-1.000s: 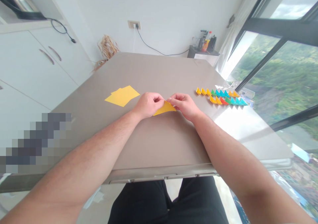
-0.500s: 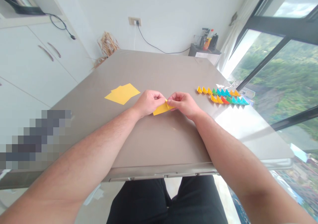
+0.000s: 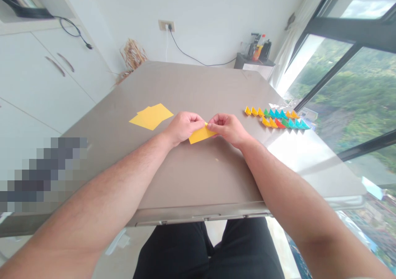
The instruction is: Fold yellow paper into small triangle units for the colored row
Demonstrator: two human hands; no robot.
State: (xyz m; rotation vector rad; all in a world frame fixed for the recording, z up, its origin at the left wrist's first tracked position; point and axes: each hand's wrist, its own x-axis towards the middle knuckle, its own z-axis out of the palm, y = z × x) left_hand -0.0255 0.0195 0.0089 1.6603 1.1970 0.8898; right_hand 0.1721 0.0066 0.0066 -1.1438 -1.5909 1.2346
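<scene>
A folded piece of yellow paper [image 3: 200, 135] is held just above or on the table, between both hands. My left hand [image 3: 185, 125] pinches its upper edge from the left. From the right, my right hand [image 3: 227, 127] grips the same paper between thumb and fingers, close to the left fingertips. A crease runs down the paper near the right thumb. Left of my hands, loose yellow sheets [image 3: 151, 117] overlap on the table. To the right stand two rows of small folded paper boats [image 3: 281, 124] in yellow, orange, red, green and blue.
The grey-brown table [image 3: 192, 180] has its near edge in front of my legs. A small cabinet [image 3: 255, 64] with bottles is beyond its far right corner. A window [image 3: 365, 89] lies to the right, and white cupboards [image 3: 40, 76] to the left.
The paper lies slightly flatter, with the fold near the right thumb less raised. Both hands stay in almost the same place; the whole view has shifted a little.
</scene>
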